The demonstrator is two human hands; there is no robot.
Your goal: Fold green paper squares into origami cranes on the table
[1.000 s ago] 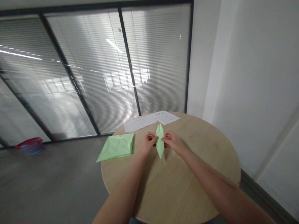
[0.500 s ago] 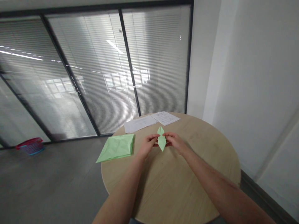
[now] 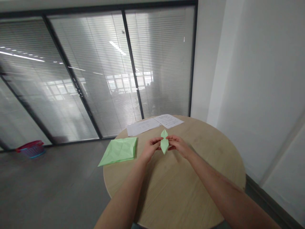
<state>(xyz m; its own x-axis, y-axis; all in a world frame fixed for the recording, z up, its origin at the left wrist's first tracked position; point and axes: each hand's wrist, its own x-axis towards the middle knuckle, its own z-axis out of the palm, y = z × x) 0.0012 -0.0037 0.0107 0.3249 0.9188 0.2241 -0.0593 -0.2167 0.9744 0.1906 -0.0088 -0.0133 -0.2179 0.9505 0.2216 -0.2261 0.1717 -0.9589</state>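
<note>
A small piece of folded green paper [image 3: 164, 145] is held between my two hands, above the round wooden table. It is pinched in at the middle, with a longer point toward me and a shorter one away. My left hand [image 3: 151, 148] grips its left edge, thumb on top and fingers curled under. On the opposite edge, my right hand [image 3: 178, 145] pinches the paper the same way. The fingertips beneath the paper are partly hidden.
Creased green paper [image 3: 120, 149] lies at the table's left, one corner past the edge. Two printed white sheets [image 3: 168, 121] lie at the far side of the table [image 3: 183, 197]. A red and blue basket [image 3: 32, 149] stands on the floor by the glass partition.
The near point of the folded paper has shifted slightly left and tilted a little. Both hands keep hold of it in nearly the same place.
</note>
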